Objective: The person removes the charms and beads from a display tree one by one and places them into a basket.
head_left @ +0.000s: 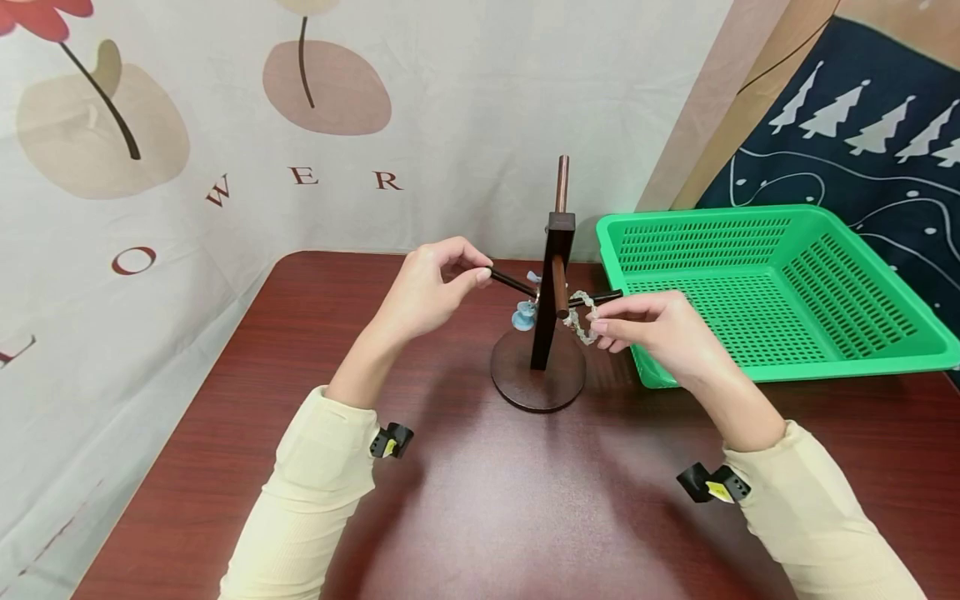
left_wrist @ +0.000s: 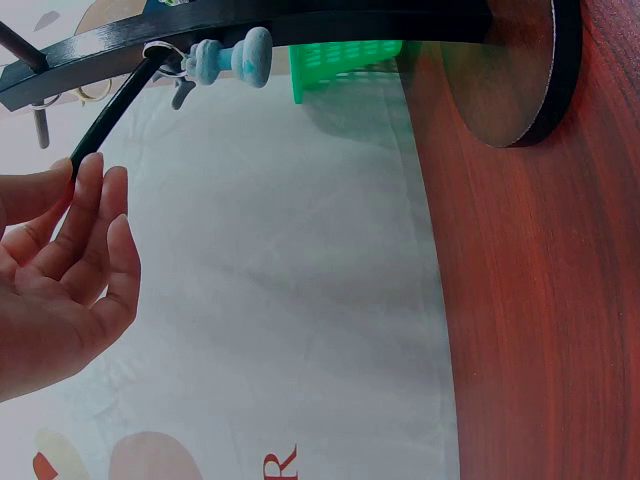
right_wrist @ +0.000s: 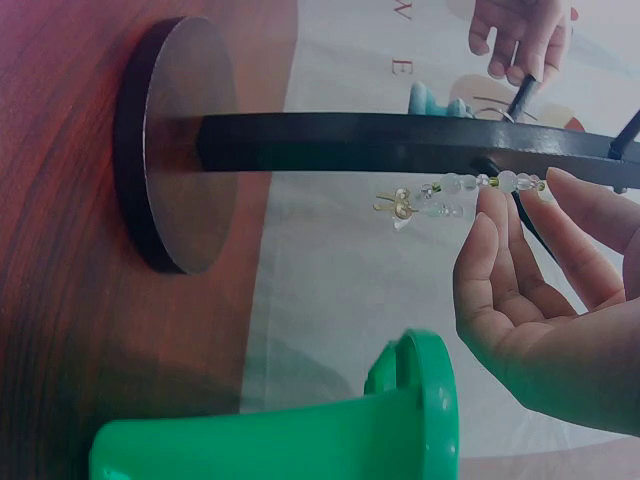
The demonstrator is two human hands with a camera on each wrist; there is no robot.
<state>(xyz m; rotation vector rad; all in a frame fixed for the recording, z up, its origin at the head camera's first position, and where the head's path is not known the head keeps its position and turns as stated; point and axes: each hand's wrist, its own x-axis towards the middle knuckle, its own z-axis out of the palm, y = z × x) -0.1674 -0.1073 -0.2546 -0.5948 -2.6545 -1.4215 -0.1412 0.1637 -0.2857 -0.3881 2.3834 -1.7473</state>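
A dark wooden display stand (head_left: 551,287) with a round base stands upright on the table, with pegs sticking out from its post. My left hand (head_left: 438,283) pinches the outer tip of the left black peg (left_wrist: 112,118) between thumb and fingertips. A light blue charm (left_wrist: 232,60) hangs from that peg by a metal ring, close to the post. On the other side, my right hand (head_left: 656,333) pinches a clear beaded bracelet (head_left: 583,321) with thumb and fingertips. The bracelet overlaps the right black peg (head_left: 606,297) beside the post; small gold-coloured pieces (right_wrist: 400,205) dangle from it.
A green plastic basket (head_left: 795,371) stands on the right of the table, close behind my right hand. The reddish-brown table (head_left: 247,392) meets a pale printed cloth (head_left: 480,108) at the back. A navy cloth with white trees (head_left: 847,167) hangs at the right.
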